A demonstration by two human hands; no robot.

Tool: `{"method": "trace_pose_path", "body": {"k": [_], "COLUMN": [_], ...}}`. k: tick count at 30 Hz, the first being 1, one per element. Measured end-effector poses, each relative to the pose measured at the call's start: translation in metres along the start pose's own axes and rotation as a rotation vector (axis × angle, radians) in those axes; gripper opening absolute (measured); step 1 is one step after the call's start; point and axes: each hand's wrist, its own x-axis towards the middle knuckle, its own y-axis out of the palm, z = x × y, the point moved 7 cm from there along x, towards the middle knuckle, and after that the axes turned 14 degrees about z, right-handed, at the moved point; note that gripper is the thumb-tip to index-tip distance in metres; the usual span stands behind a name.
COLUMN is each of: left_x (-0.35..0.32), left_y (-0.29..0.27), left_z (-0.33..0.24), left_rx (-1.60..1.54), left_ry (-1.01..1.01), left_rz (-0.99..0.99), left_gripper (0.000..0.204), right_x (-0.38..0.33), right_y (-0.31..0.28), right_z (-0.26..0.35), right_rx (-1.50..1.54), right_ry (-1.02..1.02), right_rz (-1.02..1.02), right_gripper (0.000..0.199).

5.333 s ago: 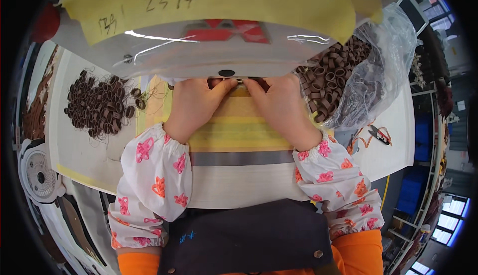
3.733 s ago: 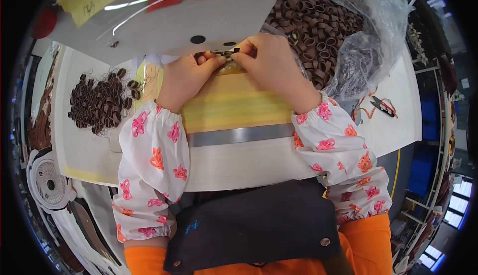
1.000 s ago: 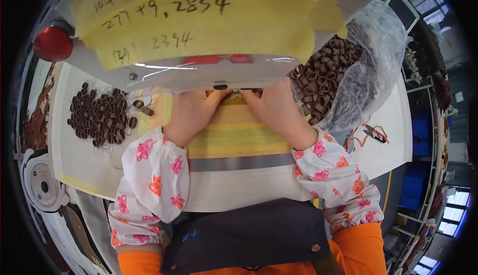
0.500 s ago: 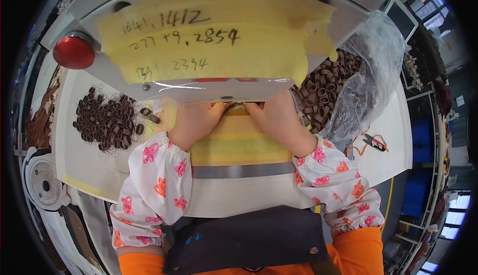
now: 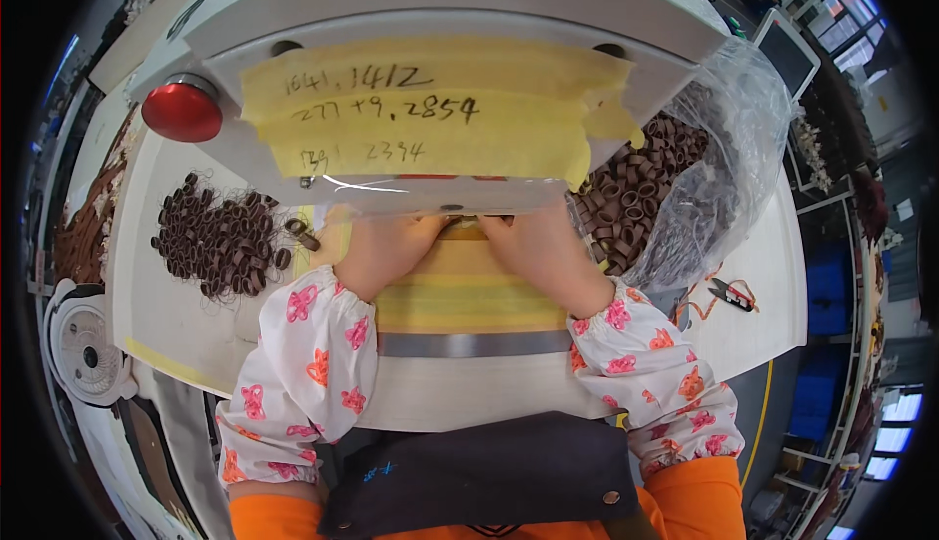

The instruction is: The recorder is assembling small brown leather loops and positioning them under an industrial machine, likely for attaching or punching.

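My left hand (image 5: 386,249) and my right hand (image 5: 540,249) reach in under the front edge of a white machine head (image 5: 460,26), over a board covered with yellow tape (image 5: 469,293). Thumbs and forefingers meet toward the middle, closed at a small spot beneath the edge. What they hold there is too hidden to name, as the machine covers the other fingers. Dark brown loops with loose threads (image 5: 220,237) lie in a heap left of my left hand. Right of my right hand, plain brown loops (image 5: 631,193) lie beside a clear plastic bag (image 5: 724,163).
A red push button (image 5: 182,108) sticks out at the machine's left, and yellow tape with handwriting (image 5: 430,105) covers its front. Thread snips (image 5: 732,294) with an orange cord lie on the right of the white table (image 5: 469,388). A white fan (image 5: 90,342) stands at far left.
The view has shifted, so the machine and its tape sit lower and more of its top shows. Both hands stay under the machine edge in nearly the same place.
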Motion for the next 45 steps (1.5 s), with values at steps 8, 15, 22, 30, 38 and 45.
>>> {"method": "trace_pose_path", "body": {"k": [8,15,22,30,38,45], "left_x": [-0.003,-0.001,-0.007,-0.078,-0.079,-0.032], "left_y": [0.0,0.0,-0.002,-0.063,-0.08,0.003], "left_z": [0.007,-0.011,-0.022,-0.002,-0.03,-0.053], "left_rx": [-0.055,0.022,-0.042,0.506,0.401,0.313], "left_ry": [-0.118,-0.103,-0.014,0.0,0.083,0.134], "left_rz": [0.038,-0.01,-0.124,-0.277,-0.383,-0.187], "left_gripper": [0.019,0.031,0.03,0.031,0.01,0.028], "right_x": [0.0,-0.004,-0.009,-0.021,0.016,0.043], "right_y": [-0.002,-0.009,-0.004,-0.048,-0.091,-0.074], "right_z": [0.005,0.002,0.004,0.005,-0.028,-0.037], "right_rx": [0.044,0.042,0.04,-0.014,-0.355,-0.684], "right_ry": [-0.017,0.069,0.066,0.032,-0.004,0.073], "right_rz": [-0.026,0.017,0.002,-0.105,-0.226,-0.132], "right_gripper": [0.009,0.01,0.01,0.009,0.016,0.013]}}
